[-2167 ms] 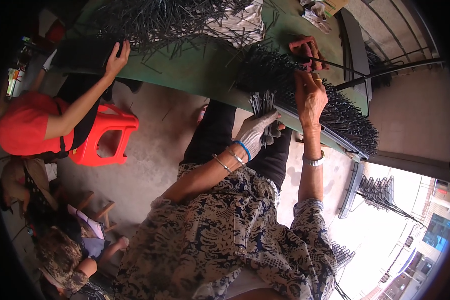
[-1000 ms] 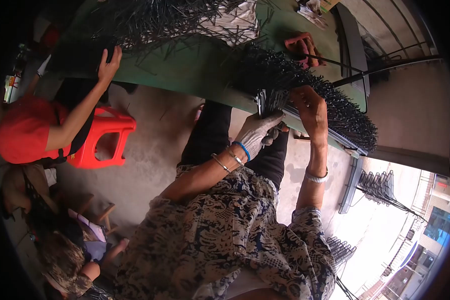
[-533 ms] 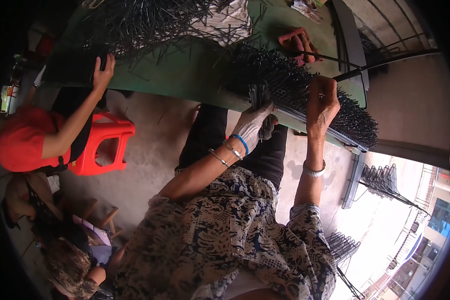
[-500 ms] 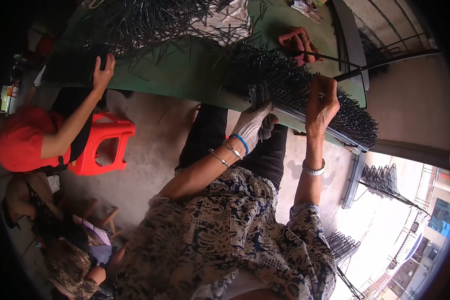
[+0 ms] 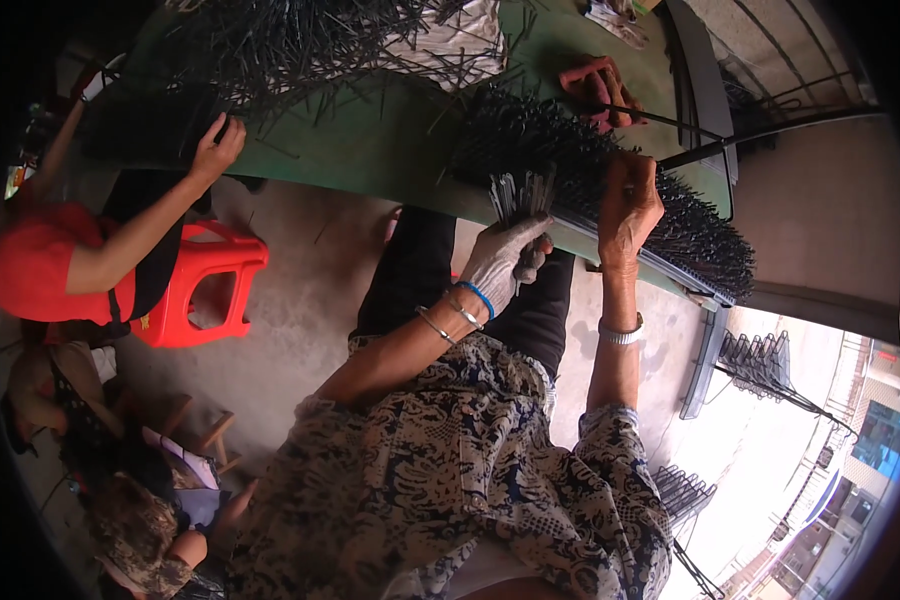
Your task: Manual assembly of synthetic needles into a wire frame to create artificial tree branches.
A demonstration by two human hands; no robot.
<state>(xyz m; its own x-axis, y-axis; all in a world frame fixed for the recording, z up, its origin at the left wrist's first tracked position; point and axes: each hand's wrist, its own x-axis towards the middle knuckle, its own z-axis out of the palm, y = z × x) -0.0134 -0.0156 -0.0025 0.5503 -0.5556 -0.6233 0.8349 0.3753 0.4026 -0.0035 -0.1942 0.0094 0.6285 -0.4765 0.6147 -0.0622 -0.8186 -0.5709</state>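
A grey-white glove covers my left hand (image 5: 510,250), which is closed round a bundle of thin black rods (image 5: 515,197) at the near edge of the green table (image 5: 370,150). The rods stick up from the fist, their ends fanned. My bare right hand (image 5: 631,205) is pinched over a long rack (image 5: 680,277) packed with many upright black rods (image 5: 705,240). Whatever sits between its fingertips is too small or hidden to make out. The rack runs along the table edge, just right of my left hand.
Loose black rods (image 5: 300,50) lie heaped at the back left on pale cloth (image 5: 450,45). A reddish cloth (image 5: 600,90) lies behind the rack. Co-workers sit at left, one in red (image 5: 40,260) beside a red stool (image 5: 210,290). Black wire pieces (image 5: 755,360) hang at right.
My right hand has shifted slightly left and down along the rack. The bundle in my left hand has tipped and spread. The co-worker's hand at left has moved a little right.
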